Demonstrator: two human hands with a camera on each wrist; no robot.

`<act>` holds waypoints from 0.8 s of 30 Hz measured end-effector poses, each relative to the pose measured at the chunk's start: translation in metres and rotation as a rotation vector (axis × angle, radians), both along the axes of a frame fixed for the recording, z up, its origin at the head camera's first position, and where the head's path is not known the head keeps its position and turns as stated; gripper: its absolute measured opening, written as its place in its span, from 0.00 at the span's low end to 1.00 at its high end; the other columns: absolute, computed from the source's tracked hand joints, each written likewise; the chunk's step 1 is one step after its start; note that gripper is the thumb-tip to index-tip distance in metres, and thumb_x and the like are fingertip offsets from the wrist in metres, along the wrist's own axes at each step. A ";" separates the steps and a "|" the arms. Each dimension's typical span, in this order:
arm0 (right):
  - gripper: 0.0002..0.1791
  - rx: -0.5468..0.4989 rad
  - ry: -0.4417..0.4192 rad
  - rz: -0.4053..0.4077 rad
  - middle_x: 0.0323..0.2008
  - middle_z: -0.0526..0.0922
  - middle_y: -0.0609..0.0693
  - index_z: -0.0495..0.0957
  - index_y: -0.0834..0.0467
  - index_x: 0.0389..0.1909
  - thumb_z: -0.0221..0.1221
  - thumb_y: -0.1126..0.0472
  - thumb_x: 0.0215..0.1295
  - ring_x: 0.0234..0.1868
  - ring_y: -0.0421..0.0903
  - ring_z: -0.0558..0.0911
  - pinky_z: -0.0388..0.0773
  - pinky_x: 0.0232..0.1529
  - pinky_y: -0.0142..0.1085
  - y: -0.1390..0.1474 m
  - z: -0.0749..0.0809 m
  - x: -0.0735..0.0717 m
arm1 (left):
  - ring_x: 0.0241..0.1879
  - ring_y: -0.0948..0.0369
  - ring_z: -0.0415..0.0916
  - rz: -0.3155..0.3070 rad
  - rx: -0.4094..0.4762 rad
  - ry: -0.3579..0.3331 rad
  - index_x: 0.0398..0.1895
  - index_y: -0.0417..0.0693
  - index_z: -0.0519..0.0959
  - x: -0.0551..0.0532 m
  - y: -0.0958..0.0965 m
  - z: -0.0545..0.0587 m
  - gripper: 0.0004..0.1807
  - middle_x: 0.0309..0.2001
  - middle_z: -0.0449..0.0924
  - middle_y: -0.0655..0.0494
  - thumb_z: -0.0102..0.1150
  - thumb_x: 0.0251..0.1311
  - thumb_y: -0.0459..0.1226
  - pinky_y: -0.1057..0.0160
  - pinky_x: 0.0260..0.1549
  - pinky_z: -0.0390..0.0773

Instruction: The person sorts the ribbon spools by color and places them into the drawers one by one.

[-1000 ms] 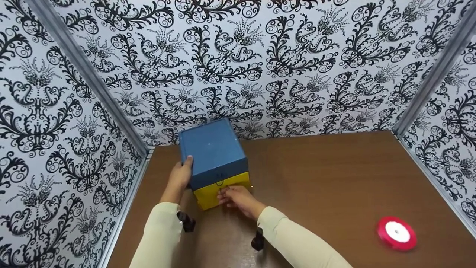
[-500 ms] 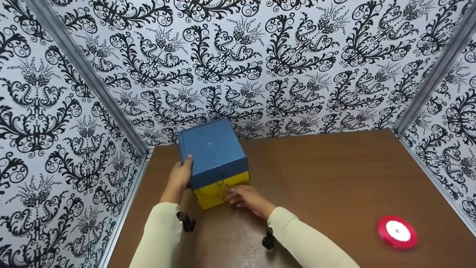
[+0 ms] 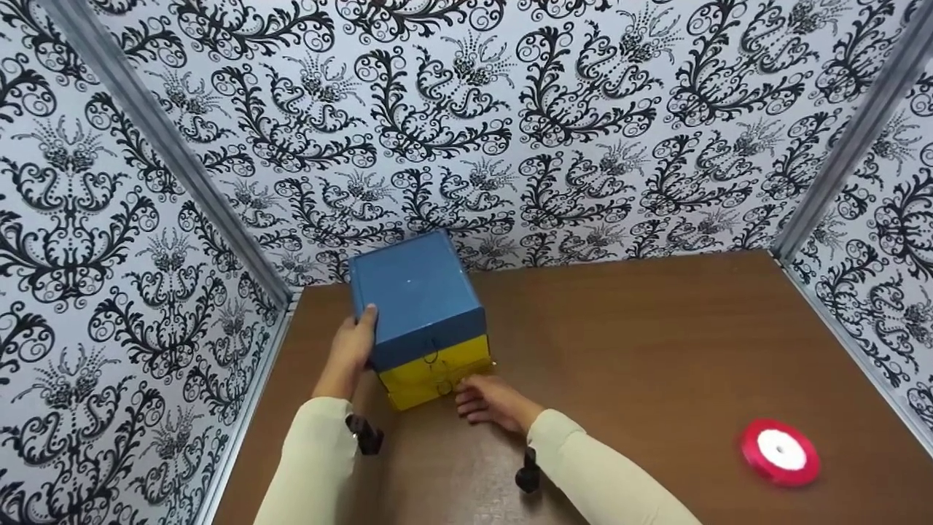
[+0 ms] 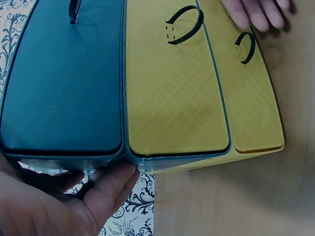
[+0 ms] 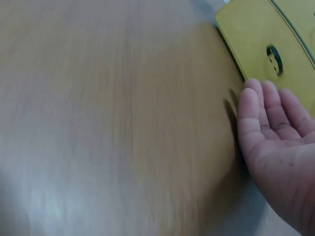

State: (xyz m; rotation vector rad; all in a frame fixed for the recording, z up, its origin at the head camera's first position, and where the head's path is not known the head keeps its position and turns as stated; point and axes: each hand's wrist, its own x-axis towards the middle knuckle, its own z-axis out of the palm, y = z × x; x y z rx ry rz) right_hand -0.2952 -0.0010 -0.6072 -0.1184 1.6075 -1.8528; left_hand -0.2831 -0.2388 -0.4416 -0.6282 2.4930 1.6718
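My right hand (image 3: 498, 403) just left the loop (image 4: 253, 46) on the bottom drawer (image 4: 252, 98), fingers loosely bent, empty, so only my left hand (image 3: 353, 343) gripped the box (image 3: 412, 284).

A red roll (image 3: 781, 456) with a white middle lies on the brown worktop (image 3: 619, 328), edged by 3 white walls (image 3: 554, 109) with black swirls; 2 grey metal posts (image 3: 173, 149) line the corners.

Booth (image 3: 168, 146) with patterned walls (image 3: 466, 109)
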 end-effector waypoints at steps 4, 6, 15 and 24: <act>0.27 -0.032 -0.052 0.043 0.47 0.77 0.61 0.70 0.66 0.54 0.52 0.48 0.65 0.44 0.54 0.80 0.76 0.45 0.44 -0.015 -0.003 0.004 | 0.64 0.44 0.53 -0.002 -0.015 0.007 0.70 0.38 0.49 0.001 0.000 0.000 0.40 0.67 0.52 0.37 0.33 0.66 0.59 0.47 0.61 0.56; 0.27 -0.053 -0.069 0.047 0.48 0.77 0.61 0.69 0.65 0.54 0.51 0.48 0.65 0.44 0.54 0.80 0.76 0.45 0.44 -0.022 -0.005 0.004 | 0.62 0.44 0.57 0.000 0.007 0.015 0.69 0.38 0.51 0.001 0.000 0.001 0.39 0.66 0.55 0.37 0.34 0.67 0.58 0.46 0.59 0.59; 0.19 -0.082 -0.136 0.017 0.44 0.80 0.58 0.71 0.66 0.50 0.51 0.55 0.66 0.42 0.52 0.81 0.77 0.43 0.42 -0.035 -0.012 0.000 | 0.64 0.44 0.55 0.008 0.001 0.020 0.69 0.38 0.51 0.002 0.002 -0.001 0.38 0.66 0.53 0.37 0.34 0.67 0.57 0.46 0.59 0.60; 0.17 -0.067 -0.133 -0.010 0.44 0.80 0.59 0.72 0.66 0.50 0.51 0.62 0.64 0.41 0.52 0.82 0.78 0.40 0.41 -0.036 -0.011 0.000 | 0.65 0.43 0.53 -0.005 -0.023 0.019 0.70 0.38 0.49 0.001 0.000 0.001 0.40 0.67 0.51 0.37 0.33 0.67 0.58 0.45 0.59 0.59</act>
